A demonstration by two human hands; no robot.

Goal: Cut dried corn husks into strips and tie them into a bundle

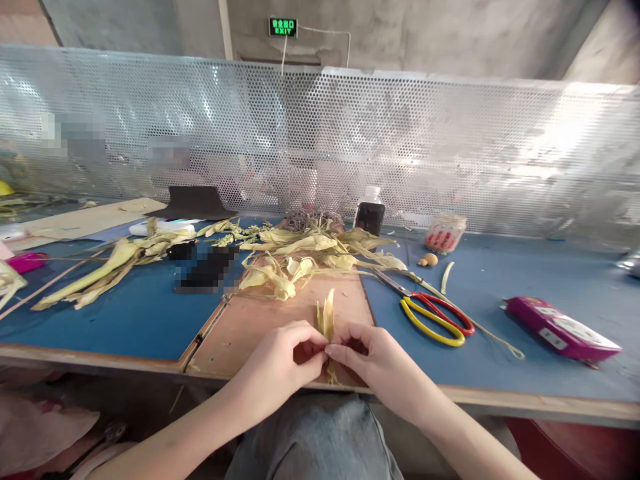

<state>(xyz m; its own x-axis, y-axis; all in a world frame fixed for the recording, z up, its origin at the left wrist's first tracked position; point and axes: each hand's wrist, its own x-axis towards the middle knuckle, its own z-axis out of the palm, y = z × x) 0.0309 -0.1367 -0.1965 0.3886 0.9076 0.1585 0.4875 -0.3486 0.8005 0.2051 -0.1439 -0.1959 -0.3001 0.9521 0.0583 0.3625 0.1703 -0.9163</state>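
Observation:
Between both hands, over the front edge of the wooden board [295, 320], stands a small upright bundle of dried corn husk [327, 317]. My left hand [293, 357] pinches it from the left with thumb and forefinger. From the right, my right hand [363, 350] pinches the same bundle, its thumb tip against the left one. Pale strands show below the fingertips. Beyond the hands lies a loose heap of yellowish corn husks [310, 247]. Scissors [435, 317] with one red and one yellow handle rest to the right, their blades partly under the husks.
On the blue table [500, 280] at right are a purple carton [563, 327], a jar with red print [445, 233] and small round tan pieces [427, 260]. A long husk stalk [110, 267] lies at left. A perforated metal screen [320, 140] runs along the back.

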